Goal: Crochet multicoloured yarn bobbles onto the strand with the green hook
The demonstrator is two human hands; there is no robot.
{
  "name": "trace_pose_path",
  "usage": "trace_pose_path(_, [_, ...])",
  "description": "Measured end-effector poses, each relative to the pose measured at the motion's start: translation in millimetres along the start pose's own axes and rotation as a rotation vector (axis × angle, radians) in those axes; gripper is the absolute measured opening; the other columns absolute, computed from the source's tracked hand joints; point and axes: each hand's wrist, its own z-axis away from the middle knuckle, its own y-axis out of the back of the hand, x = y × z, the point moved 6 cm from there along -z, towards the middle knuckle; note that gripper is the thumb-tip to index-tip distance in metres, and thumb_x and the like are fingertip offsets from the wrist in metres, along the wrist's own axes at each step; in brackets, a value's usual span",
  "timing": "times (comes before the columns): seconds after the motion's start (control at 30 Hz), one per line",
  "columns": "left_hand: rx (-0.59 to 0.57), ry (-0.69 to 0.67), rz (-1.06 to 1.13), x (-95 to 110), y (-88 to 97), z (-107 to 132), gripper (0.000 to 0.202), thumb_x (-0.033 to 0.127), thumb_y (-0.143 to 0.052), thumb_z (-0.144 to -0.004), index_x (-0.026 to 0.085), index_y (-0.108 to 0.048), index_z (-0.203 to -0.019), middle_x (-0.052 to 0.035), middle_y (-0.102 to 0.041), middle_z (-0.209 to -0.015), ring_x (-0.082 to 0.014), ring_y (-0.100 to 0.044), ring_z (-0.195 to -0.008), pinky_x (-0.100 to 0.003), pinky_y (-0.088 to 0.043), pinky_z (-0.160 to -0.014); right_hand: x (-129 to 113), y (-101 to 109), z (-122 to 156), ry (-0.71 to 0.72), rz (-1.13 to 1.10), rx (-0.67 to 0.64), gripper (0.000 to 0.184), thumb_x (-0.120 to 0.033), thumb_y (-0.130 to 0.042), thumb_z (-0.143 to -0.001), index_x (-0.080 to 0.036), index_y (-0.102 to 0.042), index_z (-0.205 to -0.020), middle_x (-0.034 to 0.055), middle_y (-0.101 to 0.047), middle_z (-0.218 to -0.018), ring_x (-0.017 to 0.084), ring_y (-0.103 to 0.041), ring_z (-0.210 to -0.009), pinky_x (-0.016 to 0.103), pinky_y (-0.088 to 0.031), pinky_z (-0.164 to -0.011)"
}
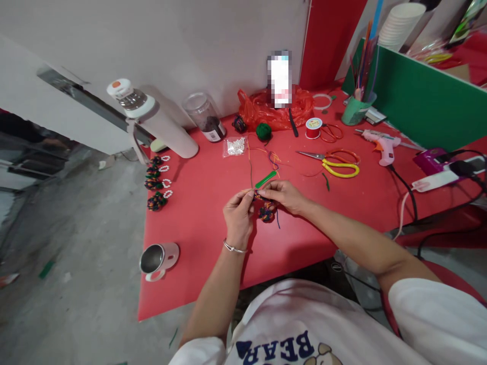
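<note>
Between both hands is a small crocheted piece (pixel 266 214) of dark multicoloured yarn, its bunched end hanging below the fingers. My left hand (pixel 239 210) is closed, thumb and forefinger pinching the piece's upper left edge. My right hand (pixel 286 195) grips its upper right part with curled fingers. Just beyond the fingertips is a green-handled crochet hook (pixel 265 179); whether it is held or lies on the table I cannot tell. A thin strand of yarn (pixel 250 170) runs from the left fingertips up the red table (pixel 205 203), and a dark blue tail hangs at the right.
Scissors (pixel 338 165), a thread spool (pixel 314 128), a green yarn ball (pixel 264 132) and a bag of white beads (pixel 236 146) lie behind the hands. Finished yarn pieces (pixel 155 201), a mug (pixel 160 258) and a bottle (pixel 167 126) stand left; a glue gun (pixel 384 145) lies right.
</note>
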Motion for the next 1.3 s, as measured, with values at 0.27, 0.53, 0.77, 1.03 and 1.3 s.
trace_pose_path(0.27, [-0.002, 0.046, 0.022, -1, -1.0, 0, 0.027, 0.029, -0.091, -0.056, 0.014, -0.075, -0.072, 0.0041, -0.06, -0.057, -0.0016, -0.04, -0.041, -0.016, -0.027, -0.039, -4, 0, 0, 0.03, 0.044, 0.02, 0.04, -0.047, -0.089, -0.062, -0.015, -0.069, -0.076, -0.0022, -0.063, -0.065, 0.009, -0.057, -0.058, 0.021, -0.049, -0.05])
trace_pose_path(0.53, [-0.085, 0.177, 0.119, -10, -3.2, -2, 0.029, 0.029, -0.091, -0.056, 0.014, -0.072, -0.073, 0.0076, -0.048, -0.049, -0.0017, -0.036, -0.039, -0.015, -0.018, -0.036, -6, 0, 1, 0.039, 0.06, 0.018, 0.036, -0.044, -0.087, -0.064, -0.016, -0.068, -0.075, -0.0027, -0.063, -0.063, 0.009, -0.057, -0.057, 0.021, -0.049, -0.051])
trace_pose_path(0.77, [-0.065, 0.144, 0.105, -7, -3.0, -1, 0.032, 0.03, -0.092, -0.055, 0.013, -0.073, -0.074, 0.0055, -0.055, -0.054, -0.0014, -0.038, -0.04, -0.015, -0.02, -0.036, -5, 0, 1, 0.045, 0.06, 0.005, 0.041, -0.051, -0.087, -0.065, -0.016, -0.07, -0.077, -0.0011, -0.065, -0.066, 0.01, -0.058, -0.058, 0.021, -0.048, -0.05])
trace_pose_path(1.03, [-0.075, 0.152, 0.089, -9, -2.1, 0, 0.033, 0.034, -0.092, -0.057, 0.013, -0.071, -0.072, 0.0049, -0.055, -0.053, -0.0018, -0.038, -0.04, -0.016, -0.02, -0.036, -4, 0, -1, 0.082, 0.089, 0.001, 0.035, -0.047, -0.084, -0.068, -0.016, -0.073, -0.08, -0.0009, -0.067, -0.067, 0.01, -0.059, -0.06, 0.023, -0.049, -0.054])
trace_pose_path(1.3, [-0.079, 0.13, 0.078, -9, -3.8, 0, 0.034, 0.034, -0.094, -0.054, 0.014, -0.073, -0.07, 0.0043, -0.056, -0.054, -0.0018, -0.038, -0.039, -0.016, -0.021, -0.037, -7, 0, 1, 0.103, 0.139, -0.036, 0.031, -0.043, -0.081, -0.07, -0.015, -0.074, -0.078, -0.0009, -0.067, -0.066, 0.008, -0.053, -0.055, 0.022, -0.044, -0.051])
